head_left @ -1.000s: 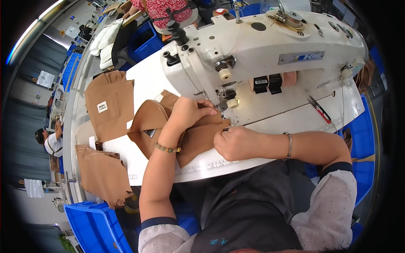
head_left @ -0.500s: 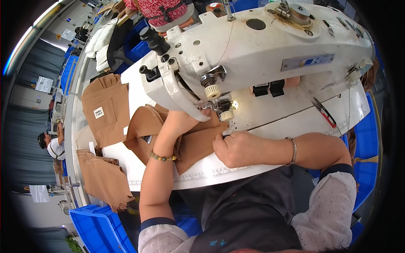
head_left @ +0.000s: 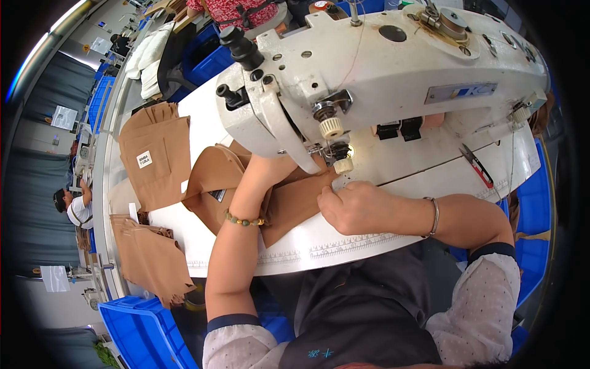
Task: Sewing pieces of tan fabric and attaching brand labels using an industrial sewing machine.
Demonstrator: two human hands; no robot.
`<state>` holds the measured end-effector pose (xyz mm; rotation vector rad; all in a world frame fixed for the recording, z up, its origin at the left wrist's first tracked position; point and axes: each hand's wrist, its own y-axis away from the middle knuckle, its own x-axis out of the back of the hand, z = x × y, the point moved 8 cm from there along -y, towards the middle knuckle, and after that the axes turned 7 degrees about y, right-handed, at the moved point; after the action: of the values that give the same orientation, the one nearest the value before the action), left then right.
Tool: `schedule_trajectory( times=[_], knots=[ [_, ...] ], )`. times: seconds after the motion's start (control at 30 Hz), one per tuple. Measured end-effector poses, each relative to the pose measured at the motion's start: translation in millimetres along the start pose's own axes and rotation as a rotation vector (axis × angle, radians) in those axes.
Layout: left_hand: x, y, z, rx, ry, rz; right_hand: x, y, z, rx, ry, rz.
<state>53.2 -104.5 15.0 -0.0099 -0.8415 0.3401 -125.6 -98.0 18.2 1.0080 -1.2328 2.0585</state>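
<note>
A brown fabric piece [head_left: 294,206] with a curved, folded part at its left lies under the head of a white sewing machine [head_left: 375,67]. My left hand [head_left: 274,170] rests on the fabric behind the machine's needle area. Its fingers are hidden by the machine head, so I cannot tell how they are set. At the fabric's right edge, my right hand [head_left: 355,208] is closed, with thumb and forefinger pinched on the cloth. A small dark label shows inside the fold, beside my left wrist.
Stacked brown pieces [head_left: 153,163] with a white label and another brown pile [head_left: 150,258] lie at left. Red-handled thread snips [head_left: 477,167] rest at right. Blue crates [head_left: 144,332] flank the table. A ruler strip [head_left: 350,244] follows the front edge. Other people work beyond.
The view has shifted slightly, so the machine sits a little farther right. My right hand, still pinching the fabric edge, appears slightly higher and to the right. My left hand stays by the needle area.
</note>
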Motion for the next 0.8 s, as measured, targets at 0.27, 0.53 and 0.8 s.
schedule_trajectory(
  times=[0.27, 0.53, 0.8],
  knots=[
    [19.0, 37.2, 47.2, 0.086, -0.374, 0.184, 1.5, -0.4, 5.5, -0.023, 0.015, 0.018],
    [-15.8, 84.3, 109.6, -0.034, -0.513, 0.32, 20.8, -7.4, 20.3, -0.094, -0.076, 0.285],
    [-15.7, 87.0, 110.5, -0.41, -0.738, 0.269, 28.7, -2.3, 23.0, -0.087, -0.031, 0.343]
  ],
)
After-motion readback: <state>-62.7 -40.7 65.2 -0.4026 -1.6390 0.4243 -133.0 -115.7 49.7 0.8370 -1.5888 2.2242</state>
